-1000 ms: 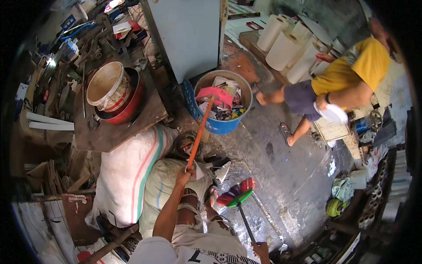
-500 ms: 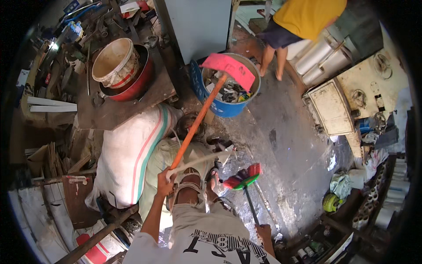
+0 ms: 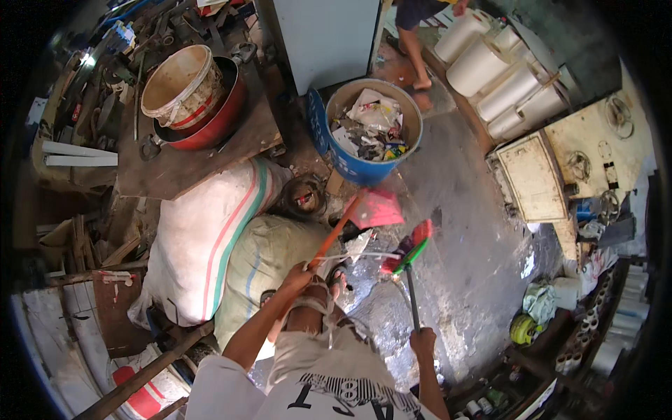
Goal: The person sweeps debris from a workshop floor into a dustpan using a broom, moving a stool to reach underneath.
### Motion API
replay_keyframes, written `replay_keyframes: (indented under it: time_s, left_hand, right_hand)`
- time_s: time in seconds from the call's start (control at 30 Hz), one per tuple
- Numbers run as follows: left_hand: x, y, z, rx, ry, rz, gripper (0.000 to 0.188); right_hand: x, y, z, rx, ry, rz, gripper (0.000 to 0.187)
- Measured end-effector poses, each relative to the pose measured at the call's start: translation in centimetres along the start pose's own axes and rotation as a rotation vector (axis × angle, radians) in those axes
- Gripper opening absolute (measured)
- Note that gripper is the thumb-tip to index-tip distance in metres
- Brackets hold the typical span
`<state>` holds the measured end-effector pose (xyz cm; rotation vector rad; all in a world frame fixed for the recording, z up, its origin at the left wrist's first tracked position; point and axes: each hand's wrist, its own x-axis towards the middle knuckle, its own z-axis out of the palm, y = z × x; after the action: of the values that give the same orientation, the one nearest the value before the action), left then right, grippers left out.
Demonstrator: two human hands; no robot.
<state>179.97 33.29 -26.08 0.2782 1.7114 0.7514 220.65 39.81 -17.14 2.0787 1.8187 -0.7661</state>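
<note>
My left hand (image 3: 297, 278) is closed around the orange handle of a pink long-handled dustpan (image 3: 379, 208), whose pan is low over the floor, just in front of the blue bin. In my right hand (image 3: 422, 341) is the dark stick of a broom (image 3: 411, 256) with a green head and red and dark bristles. The bristles are near the floor, right of the pan; I cannot tell if they touch it. A blue drum bin (image 3: 365, 172) stands ahead, filled with paper scraps and mixed rubbish.
Stuffed woven sacks, one white (image 3: 199, 245) and one greenish (image 3: 262, 255), crowd my left. Behind them a bucket (image 3: 180, 91) sits in a red pan on a board. Large white rolls (image 3: 476, 70) and another person's leg (image 3: 414, 59) are at the back. A worn cabinet (image 3: 530, 175) stands right.
The dustpan has come down from over the bin toward the floor, and pale scraps now show on top inside the bin. The broom has moved forward. The other person has moved mostly out of view.
</note>
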Motion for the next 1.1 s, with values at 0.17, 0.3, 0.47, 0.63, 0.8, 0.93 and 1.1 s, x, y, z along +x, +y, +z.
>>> replay_keyframes:
  time_s: [0.17,0.3,0.47,0.63,0.8,0.93,1.1]
  left_hand:
    - [14.2,-0.2,-0.2,-0.333,-0.251,-0.235,0.025]
    - [14.5,6.5,0.3,-0.219,-0.036,-0.166,0.032]
    - [9.9,17.3,-3.3,0.701,0.553,0.321,0.034]
    - [3.7,34.4,3.4,0.516,0.569,1.078,0.039]
    - [10.4,44.1,7.9,0.380,0.458,1.142,0.069]
    - [13.1,45.7,7.9,0.446,0.305,0.796,0.115]
    - [10.1,26.1,-7.2,0.178,0.640,1.063,0.021]
  right_hand:
    - [7.3,-13.5,1.8,0.108,0.069,-0.334,0.021]
    - [13.2,-21.6,4.5,0.098,-0.118,-0.331,0.034]
    - [13.5,-30.0,6.6,0.419,-0.225,-0.324,0.045]
    - [12.0,-24.1,8.4,0.710,-0.232,-0.731,0.047]
    - [6.7,-8.9,12.5,0.039,-0.222,-0.712,0.033]
    - [4.2,10.1,20.6,0.127,-0.185,-0.666,0.040]
    - [-0.2,14.0,20.4,0.174,-0.320,-0.568,0.054]
